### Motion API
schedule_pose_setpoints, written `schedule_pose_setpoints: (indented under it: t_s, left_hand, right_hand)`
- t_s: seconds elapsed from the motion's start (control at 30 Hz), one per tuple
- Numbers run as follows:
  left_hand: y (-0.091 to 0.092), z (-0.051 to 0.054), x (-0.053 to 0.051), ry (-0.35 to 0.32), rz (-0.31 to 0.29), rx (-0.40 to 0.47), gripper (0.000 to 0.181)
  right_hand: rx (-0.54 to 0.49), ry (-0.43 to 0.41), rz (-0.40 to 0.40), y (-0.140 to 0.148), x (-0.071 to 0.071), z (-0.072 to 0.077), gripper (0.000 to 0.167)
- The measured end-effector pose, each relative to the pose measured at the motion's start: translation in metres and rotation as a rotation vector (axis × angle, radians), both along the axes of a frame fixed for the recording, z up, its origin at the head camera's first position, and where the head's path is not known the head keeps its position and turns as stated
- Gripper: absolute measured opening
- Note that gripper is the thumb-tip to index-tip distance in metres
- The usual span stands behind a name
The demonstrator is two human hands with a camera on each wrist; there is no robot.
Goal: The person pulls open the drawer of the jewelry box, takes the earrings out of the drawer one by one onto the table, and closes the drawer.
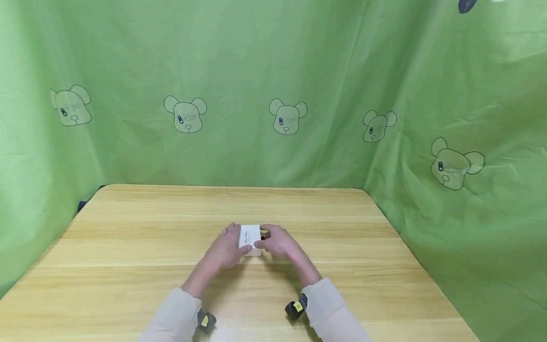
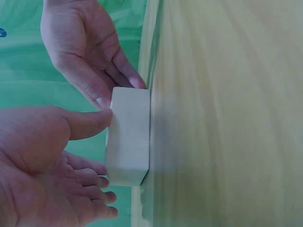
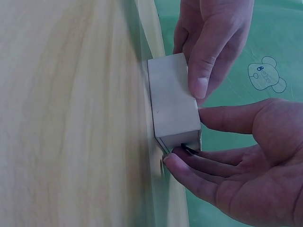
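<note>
A small white box point(image 1: 250, 234) with dark script-like print on its top sits on the table. My left hand point(image 1: 226, 244) grips its left end, thumb at the near top edge and fingers spread around the left side, as the left wrist view also shows. At the opposite end, my right hand point(image 1: 278, 241) holds the box with the thumb on its top edge and fingers around the right end. A thin black tab point(image 3: 188, 149) sticks out of that end in the right wrist view, touching or close to the right fingers; whether they pinch it is unclear.
The wood-grain table point(image 1: 128, 228) stretches out around the hands. Green curtains point(image 1: 239, 156) printed with bear heads hang behind it and along both sides. Each wrist wears a black strap device point(image 1: 294, 309) with a yellow mark, below a light sleeve point(image 1: 331, 308).
</note>
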State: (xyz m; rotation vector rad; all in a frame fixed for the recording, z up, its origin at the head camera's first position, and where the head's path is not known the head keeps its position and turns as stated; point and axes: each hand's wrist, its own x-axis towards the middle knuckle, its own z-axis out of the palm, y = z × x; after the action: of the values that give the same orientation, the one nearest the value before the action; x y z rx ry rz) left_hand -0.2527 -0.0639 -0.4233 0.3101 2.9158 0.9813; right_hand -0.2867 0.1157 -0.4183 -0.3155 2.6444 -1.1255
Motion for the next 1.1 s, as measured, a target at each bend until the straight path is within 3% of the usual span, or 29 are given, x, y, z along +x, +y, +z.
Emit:
schedule_pose_setpoints:
  t_s: [0.17, 0.4, 0.83, 1.1]
  left_hand:
    - [0.003, -0.002, 0.000, 0.020, -0.035, -0.006, 0.070]
    - [0.005, -0.002, 0.002, -0.018, -0.058, 0.011, 0.064]
    - [0.005, -0.003, 0.003, -0.004, -0.082, -0.036, 0.062]
    - [0.004, -0.004, 0.003, -0.015, -0.076, -0.026, 0.062]
  right_hand:
    - [0.002, -0.005, -0.003, 0.000, -0.001, 0.000, 0.064]
    - [-0.008, -0.011, 0.003, 0.002, -0.004, -0.001, 0.062]
    - [-0.148, -0.049, -0.045, 0.007, -0.011, -0.008, 0.032]
    - [-0.125, -0.013, -0.069, 0.006, -0.011, -0.011, 0.027]
